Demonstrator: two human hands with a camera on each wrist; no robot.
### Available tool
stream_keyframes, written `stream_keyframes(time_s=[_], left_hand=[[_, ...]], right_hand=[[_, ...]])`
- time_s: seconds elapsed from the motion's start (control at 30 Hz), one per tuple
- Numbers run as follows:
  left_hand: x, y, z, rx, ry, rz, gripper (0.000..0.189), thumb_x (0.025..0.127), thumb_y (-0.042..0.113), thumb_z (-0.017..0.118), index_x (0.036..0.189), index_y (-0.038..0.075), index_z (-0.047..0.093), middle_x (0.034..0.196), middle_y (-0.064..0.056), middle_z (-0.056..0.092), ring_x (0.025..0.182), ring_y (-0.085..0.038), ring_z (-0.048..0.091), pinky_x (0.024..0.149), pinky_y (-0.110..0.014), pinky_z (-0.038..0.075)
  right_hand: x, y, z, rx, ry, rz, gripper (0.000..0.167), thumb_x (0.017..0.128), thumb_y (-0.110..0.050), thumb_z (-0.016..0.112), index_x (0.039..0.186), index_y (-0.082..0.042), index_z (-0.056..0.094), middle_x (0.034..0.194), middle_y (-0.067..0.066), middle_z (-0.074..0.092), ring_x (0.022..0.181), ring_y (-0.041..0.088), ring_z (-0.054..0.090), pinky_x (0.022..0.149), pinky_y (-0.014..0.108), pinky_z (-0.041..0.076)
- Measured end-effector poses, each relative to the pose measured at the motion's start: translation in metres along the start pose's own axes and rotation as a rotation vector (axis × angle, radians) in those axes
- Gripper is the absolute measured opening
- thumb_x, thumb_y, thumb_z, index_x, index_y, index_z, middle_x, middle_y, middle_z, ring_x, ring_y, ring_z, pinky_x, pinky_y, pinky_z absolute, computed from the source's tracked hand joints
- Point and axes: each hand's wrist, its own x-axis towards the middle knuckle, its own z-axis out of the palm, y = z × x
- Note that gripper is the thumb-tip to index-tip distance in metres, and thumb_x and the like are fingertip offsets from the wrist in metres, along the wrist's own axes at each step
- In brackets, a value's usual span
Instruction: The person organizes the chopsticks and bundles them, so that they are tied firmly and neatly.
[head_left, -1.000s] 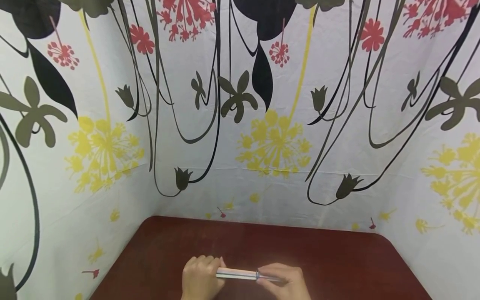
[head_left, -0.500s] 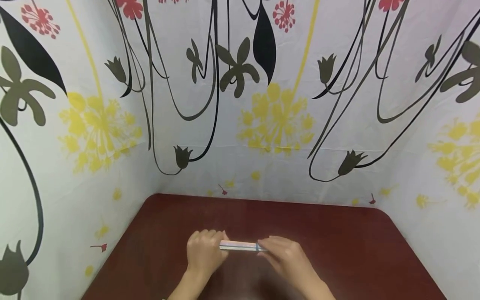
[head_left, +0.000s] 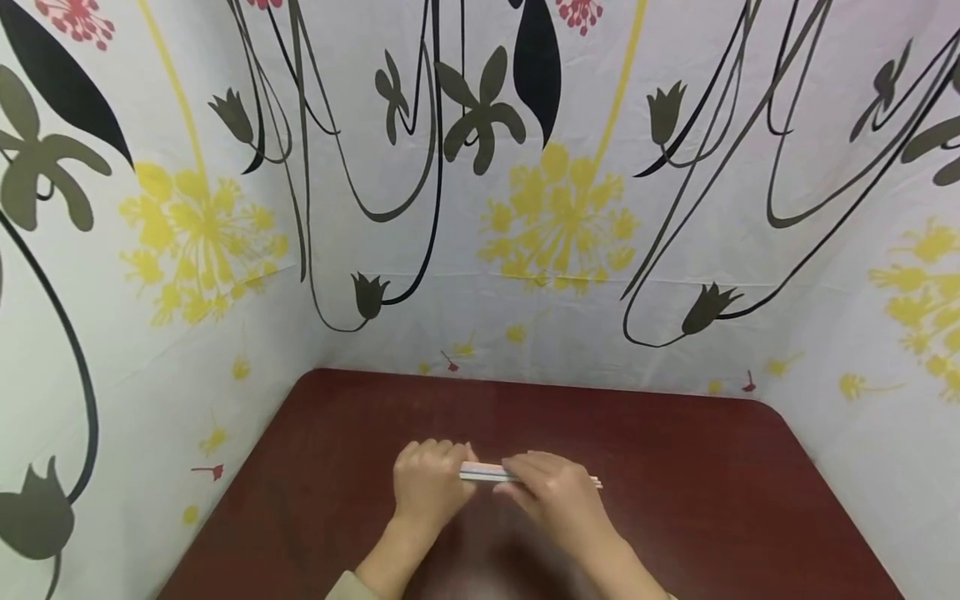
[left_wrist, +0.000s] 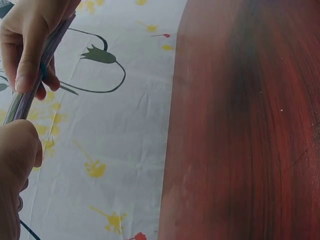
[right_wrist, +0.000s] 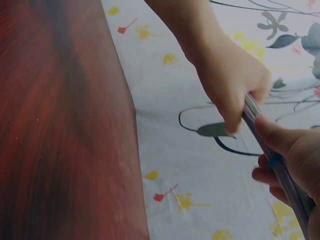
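Note:
A slim bundle of straight, pale, thin sticks [head_left: 482,472] is held level above the table between both hands. My left hand [head_left: 429,483] grips its left end in a fist, hiding that end. The right hand [head_left: 557,496] holds the bundle farther along, thumb below and fingers over it in the head view, and the separate stick tips show past it. In the right wrist view a blue band [right_wrist: 274,161] circles the bundle between the right thumb and fingers. The left wrist view shows the right hand [left_wrist: 32,37] pinching the sticks beside that band [left_wrist: 44,70].
A dark red-brown wooden table [head_left: 390,408] with rounded far corners lies beneath the hands. White cloth [head_left: 570,350] printed with yellow, red, black and olive flowers hangs behind it and along both sides.
My right hand has slid left along the bundle toward the left hand, over the blue band, so the right tips now stick out beyond it. The head view has tilted downward.

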Motion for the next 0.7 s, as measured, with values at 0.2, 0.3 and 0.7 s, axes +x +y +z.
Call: stream_keyframes(time_s=[0.2, 0.3, 0.7], left_hand=[[-0.006, -0.008, -0.001, 0.005, -0.05, -0.026, 0.032, 0.077, 0.018, 0.056, 0.047, 0.016, 0.045, 0.043, 0.004, 0.042, 0.038, -0.013, 0.029, 0.042, -0.026, 0.021], [-0.007, -0.01, 0.001, -0.008, -0.035, -0.034, 0.033, 0.079, 0.018, 0.053, 0.047, 0.016, 0.043, 0.043, 0.005, 0.041, 0.038, -0.012, 0.028, 0.042, -0.025, 0.02], [-0.005, -0.001, 0.001, -0.014, 0.0, -0.008, 0.04, 0.088, 0.019, 0.046, 0.048, 0.015, 0.047, 0.045, 0.003, 0.048, 0.037, -0.016, 0.038, 0.041, -0.028, 0.027]], right_hand=[[-0.007, 0.006, -0.006, 0.056, -0.008, 0.05, 0.038, 0.068, -0.018, 0.089, 0.102, -0.005, 0.077, 0.097, 0.002, 0.076, 0.085, 0.021, 0.075, 0.076, 0.031, 0.058], [-0.007, 0.007, -0.007, 0.006, -0.021, 0.023, 0.033, 0.07, -0.014, 0.086, 0.101, -0.005, 0.077, 0.095, 0.001, 0.076, 0.082, 0.019, 0.074, 0.073, 0.032, 0.059], [-0.002, -0.004, 0.005, -0.045, -0.059, 0.007, 0.042, 0.07, -0.022, 0.089, 0.108, -0.008, 0.076, 0.098, 0.0, 0.076, 0.086, 0.014, 0.074, 0.072, 0.03, 0.058]])
